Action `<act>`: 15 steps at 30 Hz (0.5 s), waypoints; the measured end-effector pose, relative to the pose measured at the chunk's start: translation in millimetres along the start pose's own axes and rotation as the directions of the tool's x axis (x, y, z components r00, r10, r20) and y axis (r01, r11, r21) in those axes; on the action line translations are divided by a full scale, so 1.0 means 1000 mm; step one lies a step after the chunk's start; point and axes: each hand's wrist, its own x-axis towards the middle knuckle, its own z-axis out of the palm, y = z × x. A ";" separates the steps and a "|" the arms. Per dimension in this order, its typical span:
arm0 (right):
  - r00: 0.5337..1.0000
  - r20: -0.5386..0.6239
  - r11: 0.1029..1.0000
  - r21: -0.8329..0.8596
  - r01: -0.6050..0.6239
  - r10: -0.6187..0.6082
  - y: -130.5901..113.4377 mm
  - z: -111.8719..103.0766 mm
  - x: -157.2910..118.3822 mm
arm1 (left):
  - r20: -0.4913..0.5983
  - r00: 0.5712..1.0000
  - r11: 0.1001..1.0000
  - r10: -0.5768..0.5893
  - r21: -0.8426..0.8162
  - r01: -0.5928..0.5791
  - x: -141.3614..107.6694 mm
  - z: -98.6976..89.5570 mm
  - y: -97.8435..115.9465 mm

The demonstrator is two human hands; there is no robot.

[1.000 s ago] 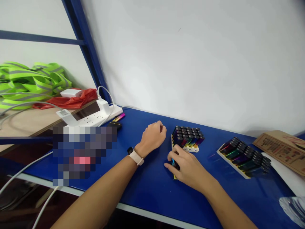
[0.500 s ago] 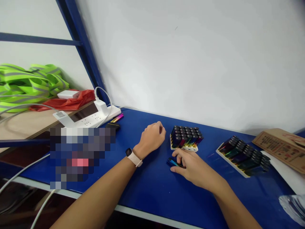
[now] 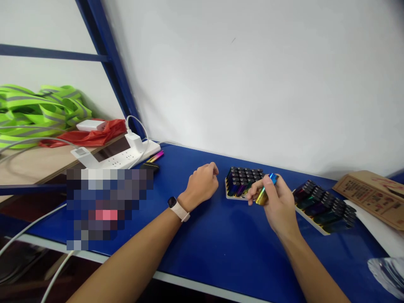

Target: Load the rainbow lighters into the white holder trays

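Holding a shiny rainbow lighter up in its fingers, the right hand sits over the blue table, between a tray of lighters and a second tray, near the back edge. The left hand, curled in a loose fist, rests on the table, apart from the right hand, and seems empty.
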 end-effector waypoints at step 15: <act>0.975 -0.081 0.952 0.248 -0.181 0.206 0.007 -0.009 0.009 | 0.061 0.998 0.999 0.034 0.012 -0.035 -0.001 -0.003 0.001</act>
